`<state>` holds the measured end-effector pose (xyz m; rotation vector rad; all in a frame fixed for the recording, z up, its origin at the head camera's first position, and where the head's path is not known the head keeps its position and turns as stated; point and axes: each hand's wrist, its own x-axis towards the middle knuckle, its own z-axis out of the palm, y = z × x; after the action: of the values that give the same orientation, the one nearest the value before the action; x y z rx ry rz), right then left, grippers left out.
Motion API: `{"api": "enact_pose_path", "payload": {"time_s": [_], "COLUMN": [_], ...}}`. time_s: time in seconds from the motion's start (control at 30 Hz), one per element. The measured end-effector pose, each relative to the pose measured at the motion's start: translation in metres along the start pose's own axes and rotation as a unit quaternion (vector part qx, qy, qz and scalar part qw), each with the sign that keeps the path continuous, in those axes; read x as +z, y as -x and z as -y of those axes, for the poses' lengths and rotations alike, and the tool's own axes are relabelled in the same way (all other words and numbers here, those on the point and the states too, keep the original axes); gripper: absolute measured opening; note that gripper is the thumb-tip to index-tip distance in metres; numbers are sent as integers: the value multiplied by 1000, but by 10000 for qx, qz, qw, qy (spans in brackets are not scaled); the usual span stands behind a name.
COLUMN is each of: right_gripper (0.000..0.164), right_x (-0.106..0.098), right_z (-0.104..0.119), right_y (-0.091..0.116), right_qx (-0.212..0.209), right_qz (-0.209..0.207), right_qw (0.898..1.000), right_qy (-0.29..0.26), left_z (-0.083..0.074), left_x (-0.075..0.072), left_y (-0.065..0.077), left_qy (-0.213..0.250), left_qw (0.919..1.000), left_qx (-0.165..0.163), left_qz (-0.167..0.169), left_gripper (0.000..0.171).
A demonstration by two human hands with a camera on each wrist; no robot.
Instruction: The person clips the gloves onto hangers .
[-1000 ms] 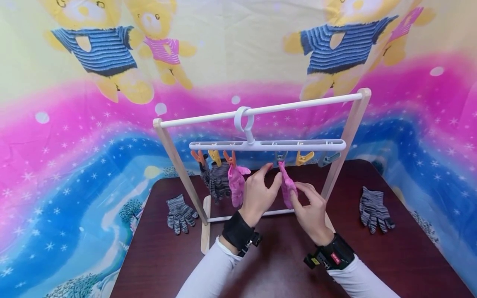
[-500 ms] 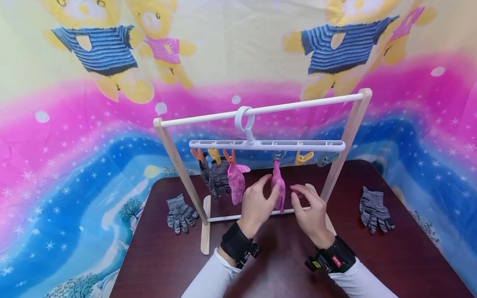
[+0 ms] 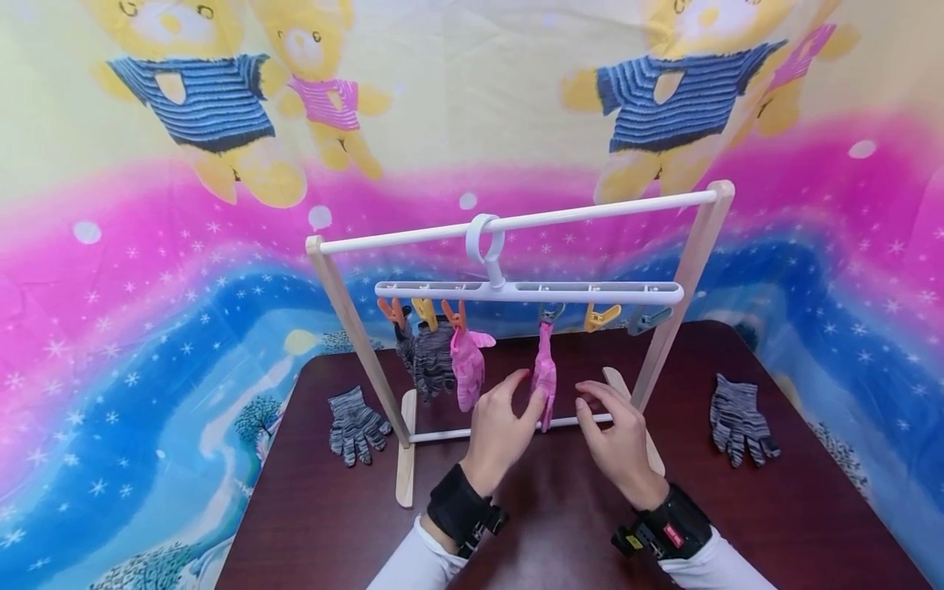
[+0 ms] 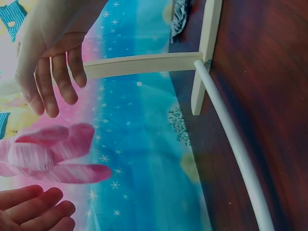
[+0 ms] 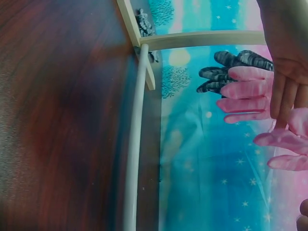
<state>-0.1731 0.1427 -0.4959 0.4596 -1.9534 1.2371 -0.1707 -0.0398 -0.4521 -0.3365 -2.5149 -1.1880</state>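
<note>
A pink knit glove hangs by a grey-green peg from the white hanger, its fingers pointing down. My left hand is just left of its lower part, thumb overlapping the glove in the head view. In the left wrist view, the left fingers lie close beside that glove without curling round it. On the other side my right hand is held apart from it, fingers loosely bent around nothing. Another pink glove hangs from an orange peg, left of the left hand.
Several dark grey striped gloves hang farther left. Other grey gloves lie on the table, one left and one right. A yellow peg and another grey-green peg hold nothing. A wooden stand carries the hanger.
The right hand has let go of the pink glove and drawn away from it. The glove has swung left to hang straighter, and both hands have moved slightly lower.
</note>
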Motion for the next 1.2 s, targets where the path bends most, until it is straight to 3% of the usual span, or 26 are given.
{"api": "enact_pose_path", "payload": {"time_s": [0.37,0.7,1.2], "right_gripper": [25,24,24], "right_x": [-5,-10,-13], "right_z": [-4,-8,-13], "right_y": [10,22,42], "right_qx": [120,72,242], "right_qz": [253,388,483], "right_qw": [9992,9979,9955], "right_qy": [284,522,775], "left_z": [14,26,39], "left_x": [-6,-13,-8], "left_y": [20,39,64], "left_qy": [-623,-800,-1263], "left_qw": [9980,9968,9919], "left_qx": [-15,71,128], "left_qz": [-90,-37,-107], "left_gripper": [40,39,37]}}
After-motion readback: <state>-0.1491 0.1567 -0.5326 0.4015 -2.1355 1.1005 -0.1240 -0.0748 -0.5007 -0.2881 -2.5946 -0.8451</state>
